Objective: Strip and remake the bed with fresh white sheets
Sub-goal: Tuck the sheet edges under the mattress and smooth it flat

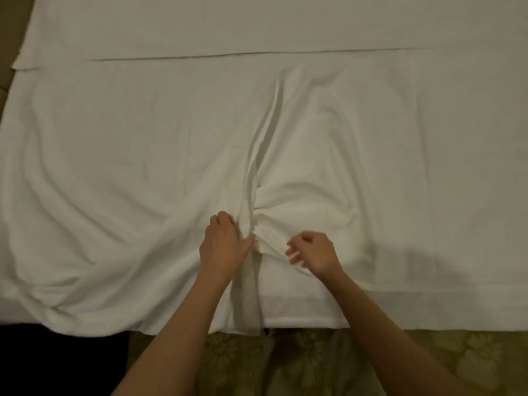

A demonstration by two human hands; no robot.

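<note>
White sheet (pixel 143 167) spread over the bed (pixel 428 312), covering nearly the whole view — flat on the right and far side, rumpled on the left with long curved folds running toward the near edge. A second layer edge runs straight across the far part of the bed, left to right. Center-near: the sheet is bunched into a tall ridge of pleats that rises away from the hands and narrows toward the far side.

Left hand (pixel 224 247) sits at the base of that ridge, fingers curled into the gathered cloth, thumb pressed against the bunch — grip holding the sheet. Right hand (pixel 313 251) is just beside it to the right, above the sheet near the bunch; fingers loosely curled and blurred, so whether its grip has any cloth pinched — cannot tell. Both forearms bare, reaching in from the near edge.

A strip of sheet hangs over the near edge between the arms. Below the bed edge: patterned carpet (pixel 314 364), olive with floral shapes. Dark area at lower left corner, unclear what it is.
</note>
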